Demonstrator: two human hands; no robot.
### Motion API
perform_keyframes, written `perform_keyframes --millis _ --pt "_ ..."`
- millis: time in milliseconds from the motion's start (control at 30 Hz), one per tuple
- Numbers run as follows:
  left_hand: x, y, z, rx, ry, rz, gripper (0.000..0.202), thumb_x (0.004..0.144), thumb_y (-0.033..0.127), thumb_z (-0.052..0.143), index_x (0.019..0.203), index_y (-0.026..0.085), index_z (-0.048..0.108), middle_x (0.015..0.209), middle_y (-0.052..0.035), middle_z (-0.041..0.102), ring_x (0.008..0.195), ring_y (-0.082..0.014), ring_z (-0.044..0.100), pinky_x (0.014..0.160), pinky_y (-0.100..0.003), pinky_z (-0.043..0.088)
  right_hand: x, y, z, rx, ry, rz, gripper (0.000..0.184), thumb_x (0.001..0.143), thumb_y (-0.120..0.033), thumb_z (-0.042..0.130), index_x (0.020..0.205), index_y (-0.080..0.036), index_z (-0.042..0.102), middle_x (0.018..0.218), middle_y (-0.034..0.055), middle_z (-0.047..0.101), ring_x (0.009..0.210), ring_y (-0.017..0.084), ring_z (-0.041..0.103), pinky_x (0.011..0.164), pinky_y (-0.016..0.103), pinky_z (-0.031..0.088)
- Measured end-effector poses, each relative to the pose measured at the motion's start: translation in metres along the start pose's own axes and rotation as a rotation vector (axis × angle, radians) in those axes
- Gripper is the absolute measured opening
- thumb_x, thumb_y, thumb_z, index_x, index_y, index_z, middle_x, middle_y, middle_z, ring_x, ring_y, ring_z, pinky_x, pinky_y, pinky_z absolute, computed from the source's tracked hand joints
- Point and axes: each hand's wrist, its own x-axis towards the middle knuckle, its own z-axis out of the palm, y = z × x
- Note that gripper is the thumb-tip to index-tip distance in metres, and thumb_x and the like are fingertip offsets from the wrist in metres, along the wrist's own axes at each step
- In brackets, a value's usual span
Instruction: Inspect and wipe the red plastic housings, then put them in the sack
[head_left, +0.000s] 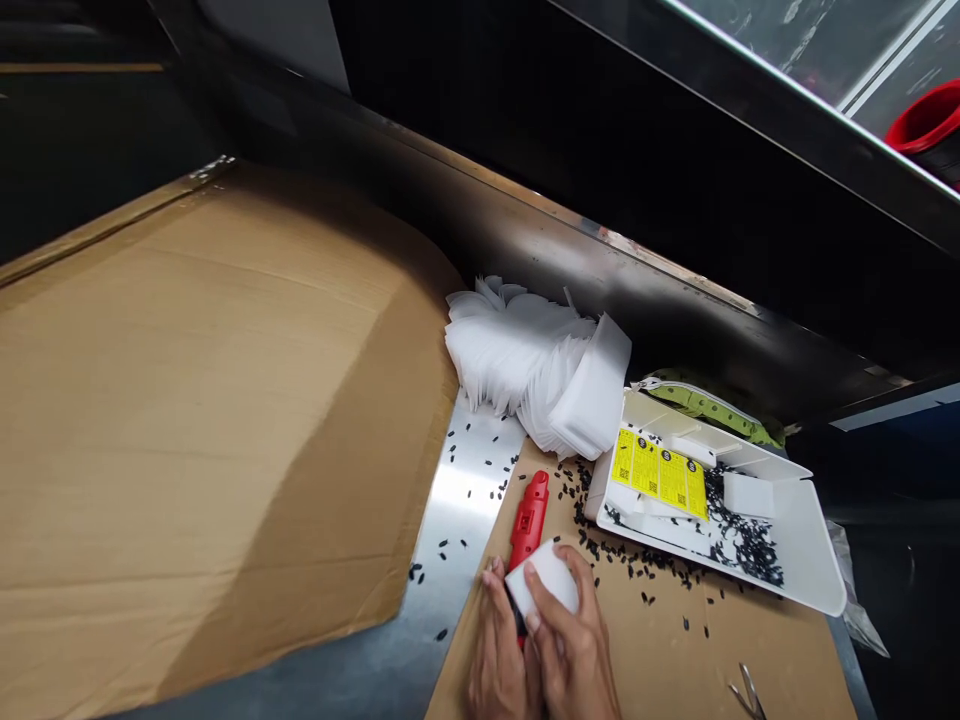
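The right hand [581, 645] grips a white block [555, 580], with the left hand [499, 650] close beside it. A red tool [529, 518] shows partly behind them, over brown cardboard [675, 670]. Small black pieces [759, 558] lie in a white tray [814, 535] and around it; white sheets [517, 340] stand bunched between it and a larger cardboard panel [210, 400].

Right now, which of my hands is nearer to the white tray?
Right. Your right hand is below and left of the white tray in the view; your left hand is farther left.

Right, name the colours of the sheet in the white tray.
The sheet is yellow with black print; head view.
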Motion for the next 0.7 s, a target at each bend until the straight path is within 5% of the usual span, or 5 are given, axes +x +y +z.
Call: perform_keyframes --millis 200,433,700 --pt "0.001 -0.005 -0.001 0.02 -0.029 0.068 0.07 0.092 0.014 0.046 0.151 0.028 0.012 0.145 -0.0161 0.048 0.132 -0.0279 0.045 0.099 -0.043 0.05 0.03 0.001 0.011 0.162 0.08 0.204 0.037 0.098 -0.031 0.039 0.128 -0.025 0.061 0.138 0.0119 0.043 0.129 0.025 0.046 0.109 0.041 0.04" --pt "0.003 0.004 0.006 -0.026 0.08 -0.029 0.061 0.094 0.017 0.041 0.15 0.032 0.02 0.144 -0.0072 0.05 0.133 -0.0243 0.044 0.103 -0.04 0.046 0.009 0.007 0.018 0.22 0.078 0.291 0.039 0.097 -0.038 0.04 0.127 -0.023 0.062 0.138 0.0138 0.041 0.13 0.028 0.046 0.1 0.04 0.048" --pt "0.01 0.002 -0.009 0.03 -0.002 0.084 0.067 0.091 0.015 0.046 0.151 0.025 0.018 0.142 -0.0145 0.052 0.131 -0.0265 0.047 0.097 -0.039 0.052 0.011 0.003 0.015 0.222 0.07 0.274 0.04 0.098 -0.04 0.039 0.128 -0.026 0.06 0.14 0.0124 0.04 0.13 0.029 0.046 0.102 0.042 0.046"
